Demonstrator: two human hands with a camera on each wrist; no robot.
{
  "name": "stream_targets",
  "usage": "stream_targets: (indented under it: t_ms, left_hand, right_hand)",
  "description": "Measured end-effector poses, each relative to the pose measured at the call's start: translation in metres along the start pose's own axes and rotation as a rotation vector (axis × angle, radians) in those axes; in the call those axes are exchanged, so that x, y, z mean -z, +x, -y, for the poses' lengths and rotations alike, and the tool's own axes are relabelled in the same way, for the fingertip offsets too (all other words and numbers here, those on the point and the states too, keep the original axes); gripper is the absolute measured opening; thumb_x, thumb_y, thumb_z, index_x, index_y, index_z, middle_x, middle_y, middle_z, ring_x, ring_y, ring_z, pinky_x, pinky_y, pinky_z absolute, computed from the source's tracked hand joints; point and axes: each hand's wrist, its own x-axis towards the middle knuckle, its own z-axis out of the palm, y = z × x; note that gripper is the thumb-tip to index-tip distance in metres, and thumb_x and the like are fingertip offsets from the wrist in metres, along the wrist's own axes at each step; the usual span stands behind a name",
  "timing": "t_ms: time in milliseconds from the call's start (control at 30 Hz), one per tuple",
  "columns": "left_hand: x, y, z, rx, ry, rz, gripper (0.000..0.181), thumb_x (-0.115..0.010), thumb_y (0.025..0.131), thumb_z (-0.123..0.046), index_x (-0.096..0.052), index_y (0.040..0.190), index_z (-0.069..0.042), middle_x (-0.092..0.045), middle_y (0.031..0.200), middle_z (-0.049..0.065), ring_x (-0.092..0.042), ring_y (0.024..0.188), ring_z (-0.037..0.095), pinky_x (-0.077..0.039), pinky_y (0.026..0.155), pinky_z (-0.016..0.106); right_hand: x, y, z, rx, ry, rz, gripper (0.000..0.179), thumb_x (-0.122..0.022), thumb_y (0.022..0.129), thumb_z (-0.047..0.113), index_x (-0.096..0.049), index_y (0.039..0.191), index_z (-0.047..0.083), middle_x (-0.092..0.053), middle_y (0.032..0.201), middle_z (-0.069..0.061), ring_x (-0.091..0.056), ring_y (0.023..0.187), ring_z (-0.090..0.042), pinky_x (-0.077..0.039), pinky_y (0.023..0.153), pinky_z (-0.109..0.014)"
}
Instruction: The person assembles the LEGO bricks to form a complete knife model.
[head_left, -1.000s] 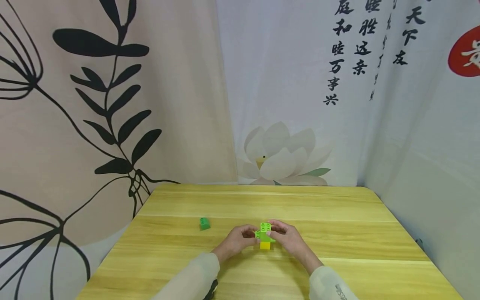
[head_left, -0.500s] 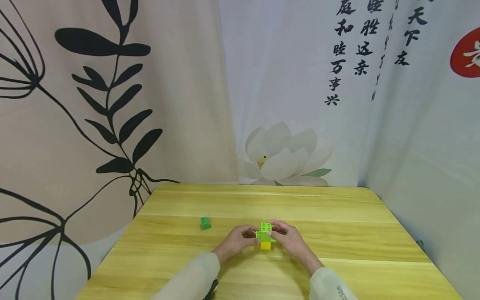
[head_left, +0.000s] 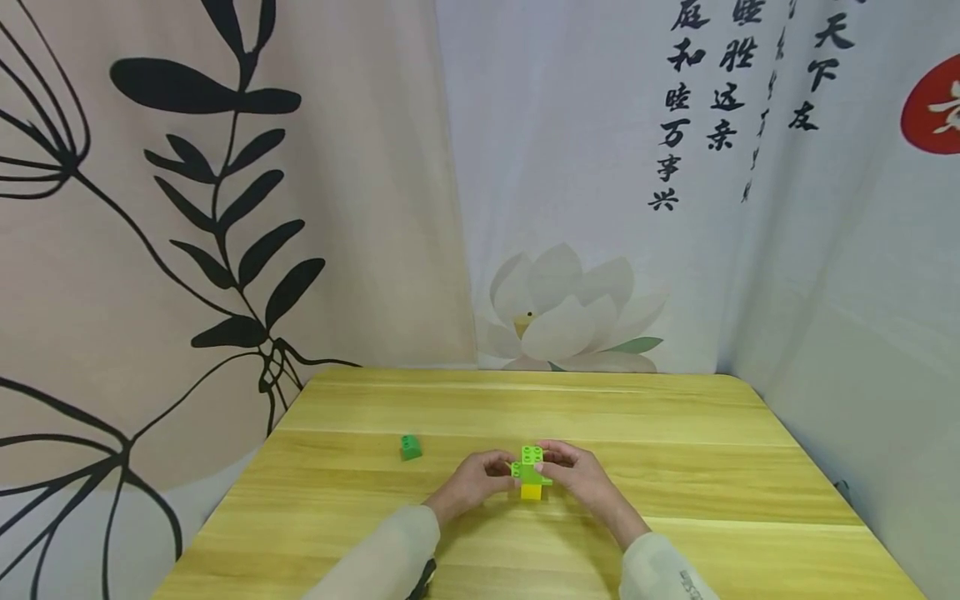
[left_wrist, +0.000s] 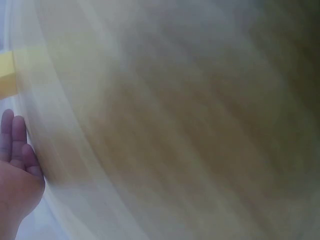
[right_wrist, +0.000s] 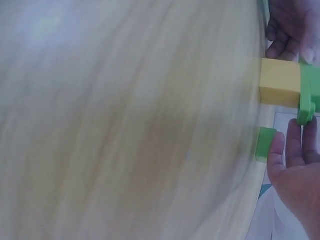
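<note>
A small stack of toy building bricks stands upright on the table in the head view. Its bottom is a yellow brick (head_left: 531, 492), and lime-green bricks (head_left: 532, 455) sit above, with one studded piece jutting left. My left hand (head_left: 472, 483) holds the stack's left side, thumb and fingers at the jutting piece. From the other side, my right hand (head_left: 581, 477) pinches the green part, its thumb on the near face. The right wrist view shows both the left hand (right_wrist: 290, 30) and the right hand (right_wrist: 300, 175) at the green layer (right_wrist: 306, 92), above the yellow brick (right_wrist: 280, 82).
A darker green brick (head_left: 410, 447) lies loose on the wooden table (head_left: 675, 433), back and left of the stack. Printed curtains (head_left: 360, 208) hang behind the table and along its sides. A dark item (head_left: 422, 579) shows by the left sleeve.
Both hands keep their hold on the brick stack, with no clear movement. The head view has shifted very slightly.
</note>
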Motion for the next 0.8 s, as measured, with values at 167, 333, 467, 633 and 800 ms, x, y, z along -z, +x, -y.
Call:
stream_targets:
  t_ms: [167, 333, 467, 633, 800]
  left_hand:
    - [0.000, -0.001, 0.001, 0.002, -0.004, 0.001, 0.033, -0.075, 0.090, -0.026, -0.067, 0.120, -0.014, -0.065, 0.102, 0.002, -0.059, 0.094, 0.018, -0.050, 0.082, 0.039]
    - [0.001, -0.001, 0.000, 0.006, 0.002, -0.002, 0.034, -0.076, 0.089, -0.026, -0.067, 0.120, -0.014, -0.064, 0.102, 0.001, -0.059, 0.093, 0.018, -0.049, 0.081, 0.037]
    - [0.001, -0.001, 0.000, 0.002, -0.001, 0.000, 0.036, -0.076, 0.089, -0.024, -0.067, 0.122, -0.013, -0.064, 0.102, 0.002, -0.058, 0.094, 0.018, -0.049, 0.081, 0.036]
    - [0.001, -0.001, 0.000, 0.007, -0.001, -0.003, 0.036, -0.076, 0.089, -0.024, -0.067, 0.122, -0.013, -0.064, 0.103, 0.001, -0.058, 0.094, 0.018, -0.048, 0.080, 0.035]
    - [0.001, -0.001, 0.000, 0.002, -0.008, 0.007, 0.039, -0.076, 0.089, -0.024, -0.066, 0.124, -0.011, -0.064, 0.105, 0.002, -0.059, 0.095, 0.019, -0.049, 0.082, 0.036]
  right_hand:
    - [0.006, 0.001, 0.003, -0.027, -0.024, -0.054, 0.044, -0.068, 0.095, 0.028, -0.061, 0.133, 0.006, -0.063, 0.127, -0.010, -0.058, 0.114, -0.024, -0.046, 0.098, -0.048]
    - [0.020, 0.003, 0.007, -0.042, -0.017, -0.136, 0.038, -0.065, 0.097, 0.024, -0.063, 0.132, 0.009, -0.061, 0.129, -0.013, -0.057, 0.114, -0.024, -0.044, 0.099, -0.051]
    - [0.033, 0.005, 0.008, -0.053, -0.029, -0.162, 0.038, -0.064, 0.098, 0.023, -0.061, 0.133, 0.009, -0.058, 0.133, -0.015, -0.056, 0.118, -0.027, -0.042, 0.101, -0.051]
    - [0.047, 0.007, 0.004, -0.080, -0.072, -0.187, 0.044, -0.065, 0.098, 0.026, -0.058, 0.137, 0.007, -0.055, 0.138, -0.018, -0.054, 0.123, -0.031, -0.041, 0.103, -0.051]
    - [0.055, 0.006, -0.001, -0.093, -0.109, -0.189, 0.047, -0.066, 0.097, 0.024, -0.056, 0.138, 0.003, -0.054, 0.138, -0.020, -0.051, 0.125, -0.033, -0.041, 0.103, -0.050]
